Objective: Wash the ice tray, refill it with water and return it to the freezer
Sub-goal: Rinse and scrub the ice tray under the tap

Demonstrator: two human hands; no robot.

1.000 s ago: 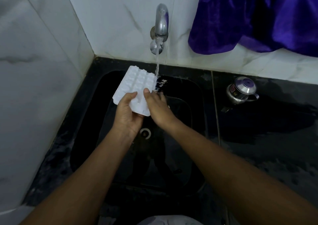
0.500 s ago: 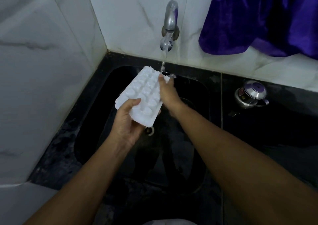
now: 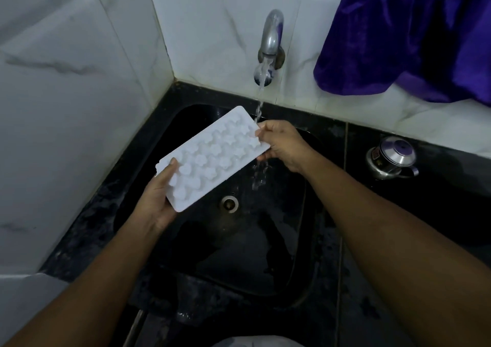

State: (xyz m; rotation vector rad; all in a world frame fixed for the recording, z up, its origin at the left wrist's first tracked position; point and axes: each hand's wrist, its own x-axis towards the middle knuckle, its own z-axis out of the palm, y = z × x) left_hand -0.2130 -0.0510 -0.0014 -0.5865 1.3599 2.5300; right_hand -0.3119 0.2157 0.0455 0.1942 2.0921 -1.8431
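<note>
Tray position: the white plastic ice tray [image 3: 212, 158] is in the air below and left of the curved chrome tap [image 3: 271, 36], over the black sink basin [image 3: 305, 240]. The moulded bumps face up, so I take it to be underside up.

Hands: well apart, one at each end, both clamped on the tray.
- The left hand [image 3: 156, 200] grips the short end farthest from the tap. Its thumb is on top and its fingers are hidden beneath.
- The right hand [image 3: 281, 145] pinches the corner nearest the tap, with its fingertips [image 3: 261, 129] on the rim.

Key relation: the tray's long axis runs diagonally, from the left hand up towards the tap.
- The thin water stream [image 3: 259, 113] drops from the spout and meets the tray only at the right-hand corner. It then spills past towards the round steel drain [image 3: 230, 202], which lies below the tap.
- Most of the tray sits left of the stream.
- My judgement is that rinsing the rest calls for sliding the tray along its long axis under the stream. The right hand is the nearer one and should lead.
- The tray must be turned pockets up before any refill.

Writing: none is legible on the tray.
- A small lidded steel pot [image 3: 393, 158] sits on the counter well right of the tap. It carries a dark label that is too small to read.
- A purple cloth [image 3: 411, 33] hangs to the right of the tap.
</note>
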